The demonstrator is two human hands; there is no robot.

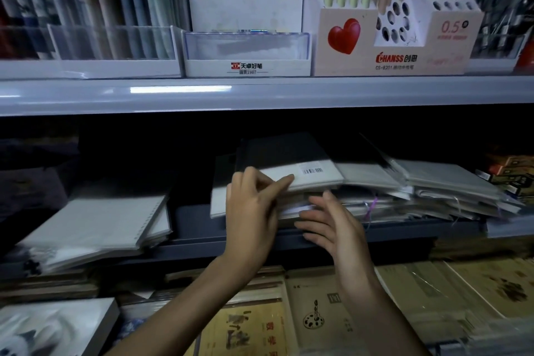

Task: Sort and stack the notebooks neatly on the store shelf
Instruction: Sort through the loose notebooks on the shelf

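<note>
A messy pile of notebooks (427, 191) lies on the dark middle shelf (289, 237). On top at its left end sits a white notebook with a barcode (312, 175), and dark-covered notebooks (283, 150) lean behind it. My left hand (254, 211) pinches the left edge of the white barcode notebook, thumb on top. My right hand (332, 225) is open with fingers spread, its fingertips against the front edges of the notebooks lower in the pile. A separate stack of white spiral notebooks (98, 225) lies to the left.
The upper shelf edge (260, 95) overhangs the pile, carrying pen display boxes (245, 58) and a heart-printed pen stand (344, 43). Below the middle shelf lie brown calligraphy books (318, 312) and a wrapped white book (55, 326) at bottom left.
</note>
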